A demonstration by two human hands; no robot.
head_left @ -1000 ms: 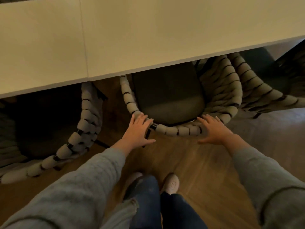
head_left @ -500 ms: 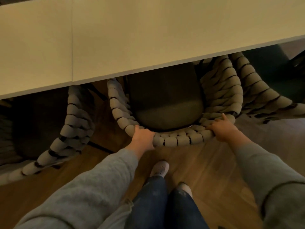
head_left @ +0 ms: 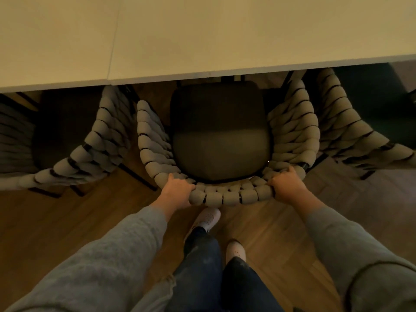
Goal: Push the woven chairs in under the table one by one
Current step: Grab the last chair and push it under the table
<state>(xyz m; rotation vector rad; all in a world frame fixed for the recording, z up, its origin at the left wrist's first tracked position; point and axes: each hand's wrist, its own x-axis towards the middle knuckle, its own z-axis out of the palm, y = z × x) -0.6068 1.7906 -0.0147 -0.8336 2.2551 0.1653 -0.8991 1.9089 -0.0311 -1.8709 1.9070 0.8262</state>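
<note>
A woven chair [head_left: 227,195] with thick grey rope weave and a dark seat cushion [head_left: 220,140] stands right in front of me, its front part under the pale table [head_left: 202,41]. My left hand [head_left: 177,191] is closed around the left of its curved backrest rim. My right hand [head_left: 287,188] grips the right of the same rim. Most of the cushion shows below the table edge.
A second woven chair [head_left: 90,154] stands at the left and a third woven chair [head_left: 344,131] at the right, both partly under the table. My feet [head_left: 209,218] stand on the wooden floor [head_left: 56,221] just behind the middle chair.
Both hands went from flat and open behind the backrest to closed around its rim. I have stepped closer, and the chair sits nearer and larger in view.
</note>
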